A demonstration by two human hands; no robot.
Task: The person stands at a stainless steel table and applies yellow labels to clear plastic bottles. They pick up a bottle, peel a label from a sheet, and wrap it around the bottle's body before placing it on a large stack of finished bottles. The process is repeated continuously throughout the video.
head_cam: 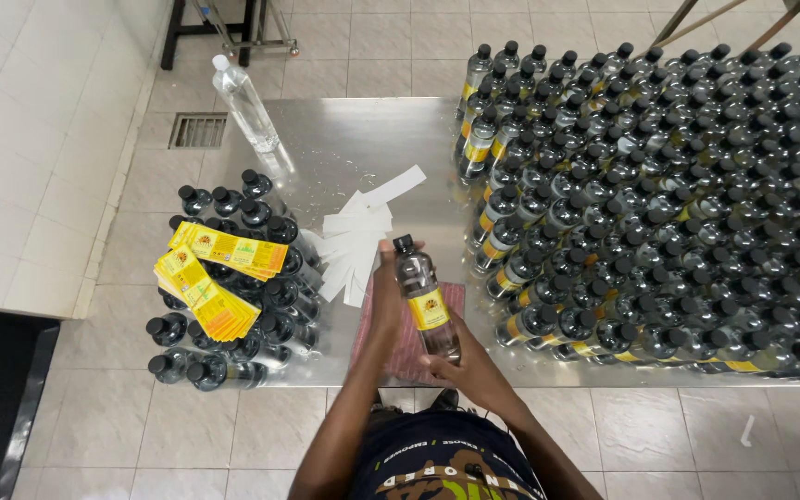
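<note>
Nearest the camera, the person's dark printed shirt [437,463] fills the bottom edge, with both forearms reaching up toward twelve o'clock. Between the hands is a small clear bottle [426,296] with a black cap and a yellow label. Its long axis runs nearly straight along the view, cap toward eleven o'clock and base toward five o'clock, above a reddish cloth [411,347] on the steel table [363,148].

Curled fingers of the right hand [460,363] grasp the bottle's base. The left hand [387,292] lies against the bottle's left side up to its neck; its fingertips are behind the bottle, so I cannot tell whether it grips or only steadies.

At ten o'clock from the bottle lies a fan of white backing strips [358,243]. At nine o'clock, yellow label stacks [210,278] rest on a cluster of unlabelled bottles [233,306], hiding several caps. At three o'clock a dense mass of capped bottles [659,194] runs off the right edge; most labels there are hard to make out. A tall clear bottle [244,102] stands at eleven o'clock.
</note>
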